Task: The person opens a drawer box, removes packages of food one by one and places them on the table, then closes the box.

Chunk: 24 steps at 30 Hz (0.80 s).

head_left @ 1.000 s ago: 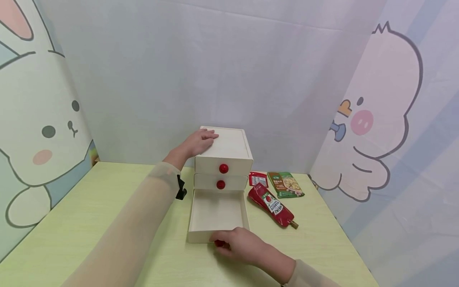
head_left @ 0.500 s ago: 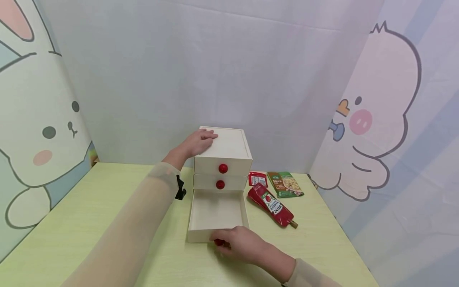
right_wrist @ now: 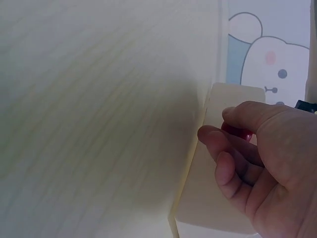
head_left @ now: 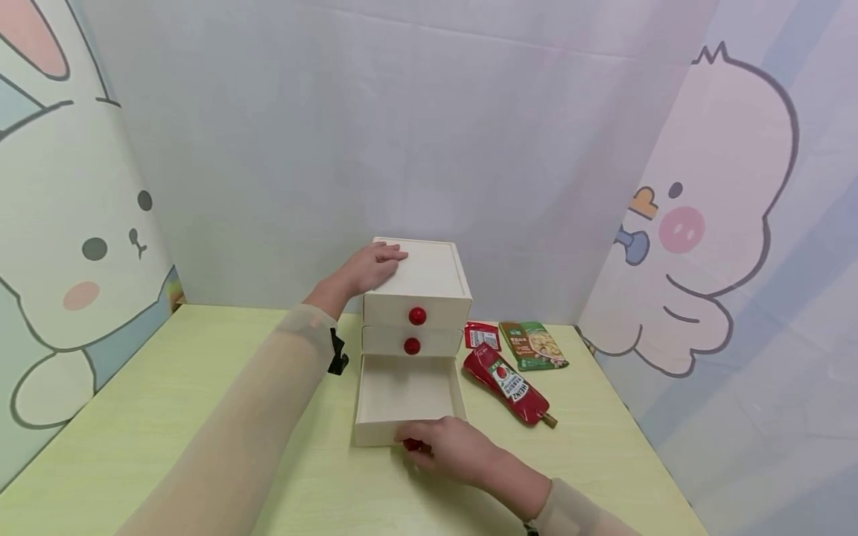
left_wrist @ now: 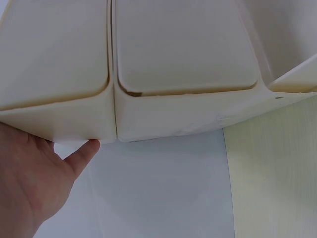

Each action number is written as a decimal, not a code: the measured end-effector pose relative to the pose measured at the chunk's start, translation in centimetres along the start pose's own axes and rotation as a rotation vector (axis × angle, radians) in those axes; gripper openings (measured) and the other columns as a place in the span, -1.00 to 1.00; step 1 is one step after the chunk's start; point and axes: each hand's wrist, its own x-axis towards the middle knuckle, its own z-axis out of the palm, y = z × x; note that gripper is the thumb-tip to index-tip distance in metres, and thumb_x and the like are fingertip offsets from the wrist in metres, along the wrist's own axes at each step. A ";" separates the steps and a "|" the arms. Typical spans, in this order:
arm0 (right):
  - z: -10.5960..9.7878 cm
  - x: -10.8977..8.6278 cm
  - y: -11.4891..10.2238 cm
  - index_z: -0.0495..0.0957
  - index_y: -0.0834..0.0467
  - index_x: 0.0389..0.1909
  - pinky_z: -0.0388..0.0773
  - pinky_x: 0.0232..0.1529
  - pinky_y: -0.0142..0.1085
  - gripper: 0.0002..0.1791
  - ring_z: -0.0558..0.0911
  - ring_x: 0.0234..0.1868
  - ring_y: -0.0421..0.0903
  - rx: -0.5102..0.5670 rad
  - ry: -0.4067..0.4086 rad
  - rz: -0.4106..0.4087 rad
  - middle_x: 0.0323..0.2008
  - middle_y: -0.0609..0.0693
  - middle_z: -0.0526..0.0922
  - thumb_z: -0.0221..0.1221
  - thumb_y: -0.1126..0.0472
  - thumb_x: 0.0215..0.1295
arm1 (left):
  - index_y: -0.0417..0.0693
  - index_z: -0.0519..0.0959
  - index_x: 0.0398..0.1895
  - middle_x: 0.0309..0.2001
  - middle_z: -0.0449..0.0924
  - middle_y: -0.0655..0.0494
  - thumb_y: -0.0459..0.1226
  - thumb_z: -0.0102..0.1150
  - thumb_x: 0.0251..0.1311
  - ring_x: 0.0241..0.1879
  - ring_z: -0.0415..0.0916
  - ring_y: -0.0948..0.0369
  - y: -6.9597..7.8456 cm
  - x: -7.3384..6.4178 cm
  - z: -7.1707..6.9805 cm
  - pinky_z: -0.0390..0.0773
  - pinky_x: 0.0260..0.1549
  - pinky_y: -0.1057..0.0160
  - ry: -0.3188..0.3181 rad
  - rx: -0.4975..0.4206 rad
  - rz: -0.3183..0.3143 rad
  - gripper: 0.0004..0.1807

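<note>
A white cabinet (head_left: 429,268) of stacked drawers with round red knobs stands on the table. Its bottom drawer (head_left: 409,391) is pulled out and holds nothing. My right hand (head_left: 449,450) pinches that drawer's red knob (right_wrist: 237,132) between thumb and fingers, partly covering it. On the cabinet's top left edge rests my left hand (head_left: 365,268), fingers lying across the top. In the left wrist view its thumb (left_wrist: 83,157) touches the cabinet's side. The upper drawers (head_left: 385,339) are pushed in, the middle one set slightly back.
Right of the cabinet lie a red Heinz sauce pouch (head_left: 509,385), a green and brown food packet (head_left: 534,345) and a small red packet (head_left: 482,335). The pale table (head_left: 167,409) backs onto a grey curtain (head_left: 335,149), with cartoon-printed side walls.
The bottom drawer has slid slightly inward, toward the cabinet, with my right hand on its knob. My left hand has stayed on the cabinet top.
</note>
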 end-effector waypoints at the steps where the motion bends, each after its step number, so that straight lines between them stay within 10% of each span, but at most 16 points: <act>1: 0.0 0.0 0.1 0.73 -0.08 0.15 0.55 -0.20 -0.60 -0.74 0.50 -0.32 -0.44 0.003 -0.001 0.005 -0.20 -0.28 0.77 0.39 0.20 0.52 | 0.07 0.48 0.63 0.75 0.22 0.06 -0.07 -0.21 0.69 0.82 -0.15 -0.03 0.0 0.0 0.0 -0.11 0.77 -0.19 -0.001 0.000 -0.002 -0.42; 24: 0.8 2.9 2.2 0.75 -0.08 0.14 0.57 -0.18 -0.53 -0.74 0.51 -0.31 -0.37 -0.030 0.055 0.063 -0.17 -0.22 0.80 0.40 0.18 0.51 | 0.06 0.48 0.62 0.75 0.21 0.07 -0.08 -0.23 0.69 0.82 -0.17 -0.03 -0.5 0.2 0.1 -0.12 0.78 -0.20 -0.003 -0.017 0.004 -0.42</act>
